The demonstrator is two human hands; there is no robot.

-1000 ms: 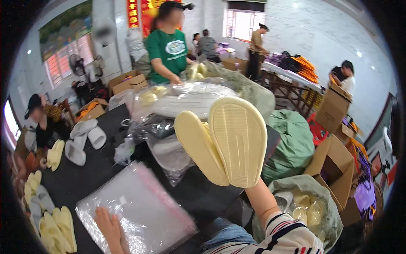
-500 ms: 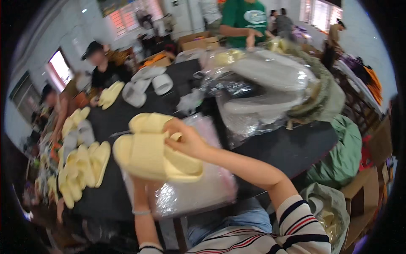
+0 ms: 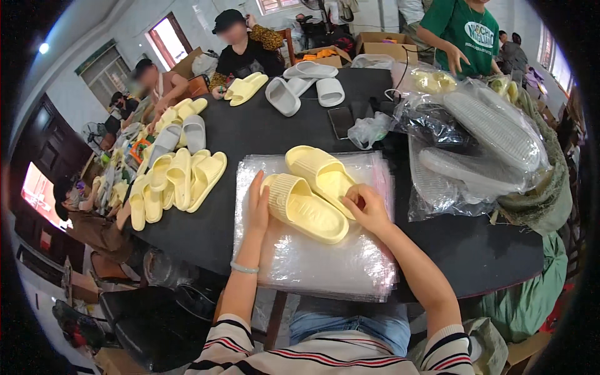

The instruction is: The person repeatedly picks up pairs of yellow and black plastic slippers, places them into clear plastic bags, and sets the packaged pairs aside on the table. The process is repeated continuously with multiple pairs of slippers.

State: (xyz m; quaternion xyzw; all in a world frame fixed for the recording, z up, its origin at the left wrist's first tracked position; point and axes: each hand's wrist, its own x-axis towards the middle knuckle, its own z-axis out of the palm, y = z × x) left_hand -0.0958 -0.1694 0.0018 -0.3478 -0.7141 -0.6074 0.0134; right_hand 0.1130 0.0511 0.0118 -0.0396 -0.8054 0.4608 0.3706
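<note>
A pair of pale yellow slide slippers rests on a stack of clear plastic bags point(image 3: 312, 275) right in front of me. The nearer slipper point(image 3: 322, 225) lies lower and to the left of the farther slipper point(image 3: 334, 181), toes toward the upper left. My left hand point(image 3: 255, 203) lies along the nearer slipper's toe side, its fingers stretched out. Curled at the heel end of the farther slipper is my right hand point(image 3: 365, 206), thumb and forefinger pinched at its edge. Part of that heel is hidden by the fingers.
More yellow slippers point(image 3: 178, 178) and grey ones point(image 3: 284, 97) sit on the black table point(image 3: 187, 247). A phone point(image 3: 340, 123) and bagged grey slippers point(image 3: 481, 169) lie to the right. Co-workers are around the far side, one in a green shirt point(image 3: 465, 34).
The slipper pair, held up in the air before, is now down on the bag stack. My left hand has come up beside it. The view has swung left.
</note>
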